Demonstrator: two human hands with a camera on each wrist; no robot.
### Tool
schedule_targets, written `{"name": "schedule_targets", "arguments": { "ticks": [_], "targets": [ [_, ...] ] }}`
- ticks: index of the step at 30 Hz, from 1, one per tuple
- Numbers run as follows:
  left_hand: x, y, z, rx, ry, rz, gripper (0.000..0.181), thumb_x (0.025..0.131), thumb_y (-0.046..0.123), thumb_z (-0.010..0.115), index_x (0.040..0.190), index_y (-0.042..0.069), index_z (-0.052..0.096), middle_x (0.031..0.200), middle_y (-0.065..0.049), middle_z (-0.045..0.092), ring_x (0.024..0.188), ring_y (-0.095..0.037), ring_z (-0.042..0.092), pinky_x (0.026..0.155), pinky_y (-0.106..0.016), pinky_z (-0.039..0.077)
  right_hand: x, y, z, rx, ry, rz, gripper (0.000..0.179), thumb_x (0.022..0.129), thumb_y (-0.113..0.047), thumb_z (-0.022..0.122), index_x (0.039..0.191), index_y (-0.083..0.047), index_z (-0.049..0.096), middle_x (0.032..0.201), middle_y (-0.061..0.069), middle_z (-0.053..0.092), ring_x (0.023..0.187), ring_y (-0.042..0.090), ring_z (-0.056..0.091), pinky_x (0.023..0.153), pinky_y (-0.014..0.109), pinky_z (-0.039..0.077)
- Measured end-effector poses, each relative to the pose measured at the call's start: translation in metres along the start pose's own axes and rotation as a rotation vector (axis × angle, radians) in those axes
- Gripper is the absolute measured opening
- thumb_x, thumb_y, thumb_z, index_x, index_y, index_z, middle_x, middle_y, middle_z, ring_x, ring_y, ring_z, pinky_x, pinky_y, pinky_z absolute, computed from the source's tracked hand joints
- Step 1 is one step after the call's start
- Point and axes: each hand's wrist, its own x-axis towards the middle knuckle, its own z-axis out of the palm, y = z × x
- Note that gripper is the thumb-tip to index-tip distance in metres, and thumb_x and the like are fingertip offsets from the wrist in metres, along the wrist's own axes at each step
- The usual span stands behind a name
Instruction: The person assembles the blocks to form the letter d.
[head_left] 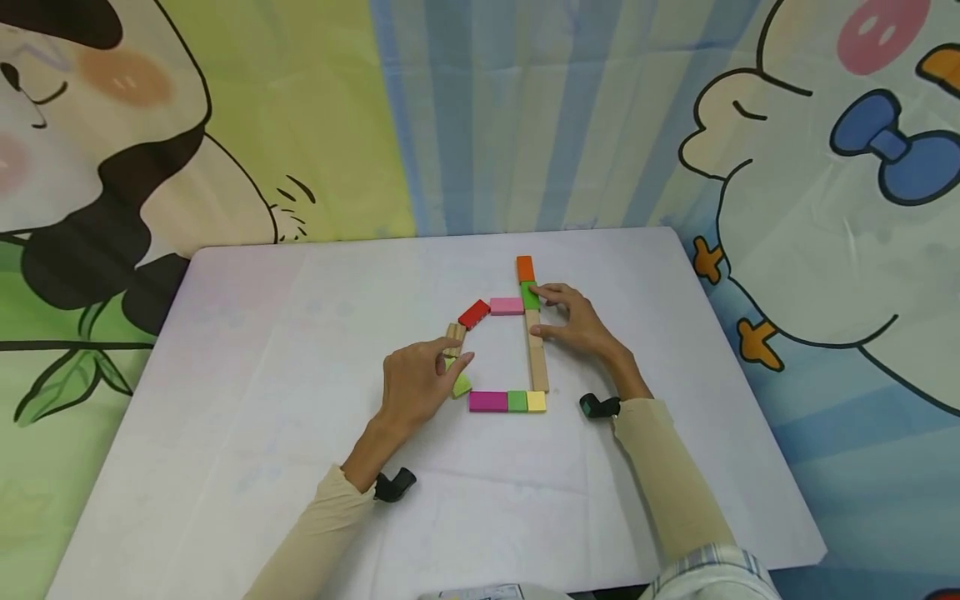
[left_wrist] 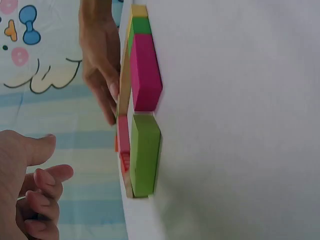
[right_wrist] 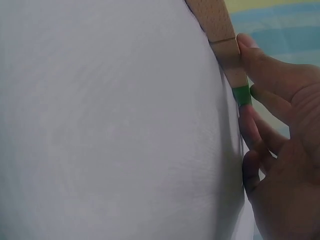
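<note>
Several coloured and plain wooden blocks form a closed outline on the white table. My left hand (head_left: 416,375) hovers by its left side, fingers loosely bent and holding nothing, beside the lime green block (left_wrist: 145,155) and a plain ribbed block (head_left: 453,332). At the right side, my right hand (head_left: 577,323) touches the row with extended fingers: the thumb lies against a plain wooden block (right_wrist: 229,60), and fingertips rest at the green block (head_left: 529,293). Beyond that green block sits an orange block (head_left: 525,268). A red block (head_left: 474,314) and a pink block (head_left: 506,306) make the far side.
Along the near side lie a magenta block (head_left: 488,402), a small green block (head_left: 517,402) and a yellow block (head_left: 536,402). The white table (head_left: 285,400) extends around the outline. A printed cartoon cloth (head_left: 495,117) hangs behind the table's far edge.
</note>
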Motion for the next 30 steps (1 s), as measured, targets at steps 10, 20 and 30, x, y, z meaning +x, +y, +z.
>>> {"name": "schedule_targets", "arguments": {
  "ticks": [10, 20, 30],
  "targets": [
    [0.001, -0.017, -0.01, 0.016, 0.019, -0.055, 0.026, 0.093, 0.027, 0.088, 0.111, 0.008, 0.085, 0.057, 0.002, 0.057, 0.049, -0.01, 0.037, 0.048, -0.024, 0.024, 0.0, -0.001, 0.002, -0.03, 0.013, -0.027, 0.082, 0.093, -0.02, 0.09, 0.164, -0.013, 0.05, 0.167, 0.018, 0.047, 0.145, 0.041, 0.05, 0.128, 0.066, 0.033],
    [0.013, -0.035, -0.019, 0.039, 0.026, -0.114, 0.024, 0.1, 0.027, 0.082, 0.114, 0.007, 0.085, 0.062, -0.003, 0.064, 0.051, -0.015, 0.043, 0.05, -0.027, 0.028, 0.001, -0.001, 0.0, -0.061, 0.011, -0.028, 0.08, 0.093, -0.022, 0.089, 0.164, -0.014, 0.051, 0.167, 0.018, 0.048, 0.143, 0.04, 0.052, 0.127, 0.065, 0.036],
    [0.022, -0.065, -0.029, 0.052, 0.055, -0.175, 0.026, 0.106, 0.029, 0.074, 0.116, 0.007, 0.083, 0.073, -0.006, 0.073, 0.059, -0.02, 0.059, 0.056, -0.03, 0.038, 0.002, 0.003, 0.0, -0.049, 0.004, -0.024, 0.083, 0.091, -0.023, 0.092, 0.163, -0.015, 0.052, 0.163, 0.016, 0.051, 0.136, 0.037, 0.053, 0.125, 0.063, 0.039]
  ]
}}
